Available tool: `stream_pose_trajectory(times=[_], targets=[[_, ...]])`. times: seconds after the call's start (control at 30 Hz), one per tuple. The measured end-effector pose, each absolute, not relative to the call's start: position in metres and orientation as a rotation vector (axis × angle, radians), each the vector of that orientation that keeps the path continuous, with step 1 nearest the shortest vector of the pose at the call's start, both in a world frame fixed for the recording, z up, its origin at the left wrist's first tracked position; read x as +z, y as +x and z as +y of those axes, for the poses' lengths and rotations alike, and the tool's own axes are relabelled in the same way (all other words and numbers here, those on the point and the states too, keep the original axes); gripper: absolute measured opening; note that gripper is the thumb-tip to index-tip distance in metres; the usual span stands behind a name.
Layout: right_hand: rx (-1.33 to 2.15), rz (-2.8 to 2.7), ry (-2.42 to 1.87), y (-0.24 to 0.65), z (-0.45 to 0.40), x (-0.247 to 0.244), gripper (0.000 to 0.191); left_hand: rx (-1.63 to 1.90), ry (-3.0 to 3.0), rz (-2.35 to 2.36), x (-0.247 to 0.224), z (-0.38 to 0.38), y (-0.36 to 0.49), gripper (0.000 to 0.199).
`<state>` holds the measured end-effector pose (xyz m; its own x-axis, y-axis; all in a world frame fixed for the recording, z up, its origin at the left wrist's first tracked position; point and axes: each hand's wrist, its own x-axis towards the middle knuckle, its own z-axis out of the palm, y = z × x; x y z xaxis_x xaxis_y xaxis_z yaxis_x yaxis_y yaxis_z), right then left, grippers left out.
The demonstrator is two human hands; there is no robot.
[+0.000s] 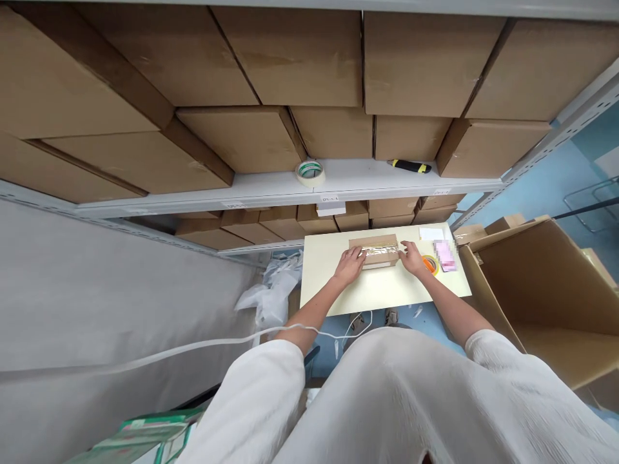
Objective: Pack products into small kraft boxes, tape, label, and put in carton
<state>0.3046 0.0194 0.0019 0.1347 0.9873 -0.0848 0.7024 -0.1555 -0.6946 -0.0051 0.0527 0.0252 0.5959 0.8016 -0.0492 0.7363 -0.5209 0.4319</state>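
A small brown cardboard box (380,259) lies on the pale yellow table (322,283), with shiny clear tape running along its top. My left hand (351,263) rests on the box's left end, fingers spread over the tape. At the opposite end, my right hand (410,255) touches the box's right edge, thumb and fingers bent close together; whatever is between them is too small to make out. Just right of that hand sits an orange and yellow tape roll (430,264).
A pink packet (445,255) and a white paper (431,234) lie at the table's right. Behind stands a shelf (358,177) of cartons, holding a white tape roll (310,173) and a cutter (411,166). A large open carton (493,303) stands right; a white cable (193,347) crosses left.
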Motion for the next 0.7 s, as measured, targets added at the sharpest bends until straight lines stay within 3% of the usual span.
stream_pose_trajectory(times=[0.33,0.7], targets=[[0.641,-1.615,-2.275,0.377,-0.042,-0.025,0.018,0.168,2.383,1.246,0.025,0.054,-0.003,0.053],[0.666,-1.758,-2.37,0.366,-0.054,-0.045,0.029,0.162,2.324,1.289,0.026,0.054,0.001,0.054]])
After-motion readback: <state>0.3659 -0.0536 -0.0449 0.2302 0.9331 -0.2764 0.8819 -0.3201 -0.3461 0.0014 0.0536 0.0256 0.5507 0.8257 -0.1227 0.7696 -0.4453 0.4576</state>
